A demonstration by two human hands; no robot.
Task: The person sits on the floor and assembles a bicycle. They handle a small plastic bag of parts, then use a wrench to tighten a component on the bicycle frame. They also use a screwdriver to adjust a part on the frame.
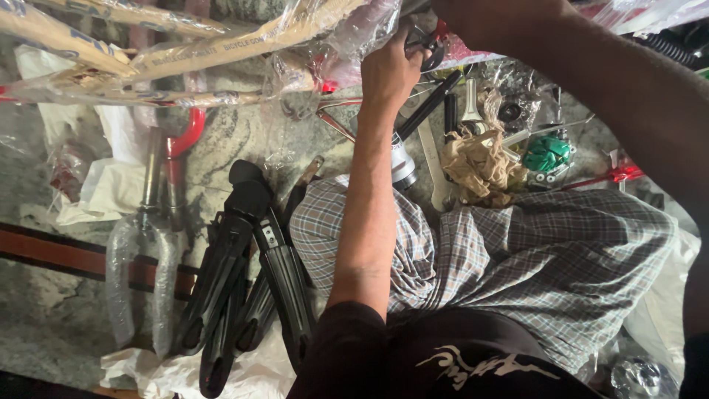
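left hand (391, 70): reaching up to the plastic-wrapped bike frame (244, 37), fingers curled shut around a small dark fitting (425, 46) right at the frame's underside. Looks clamped on so the part stays put against the tube, just my read.
right hand: only the forearm (628, 81) shows, coming in from the top right. The hand itself is hidden behind the frame and wrapping, so can't tell if it's gripping anything.
frame: sits up high across the top of the view, still in its cardboard and clear plastic sleeves, above the person's lap.
lap: checked cloth (532, 251), person seated on a stone floor (244, 140).
floor clutter: black mudguards (244, 273) leaning just left of the knee, a wrapped fork (144, 251) with a red tube beside them, further left.
past the knee: a crumpled tan rag (480, 166), a flat spanner (436, 174), a black rod (432, 103), a green bundle (546, 154), all piled close together.
in the way: loose plastic wrap hangs over the fitting area and covers part of it, and the left forearm crosses over the tool pile.
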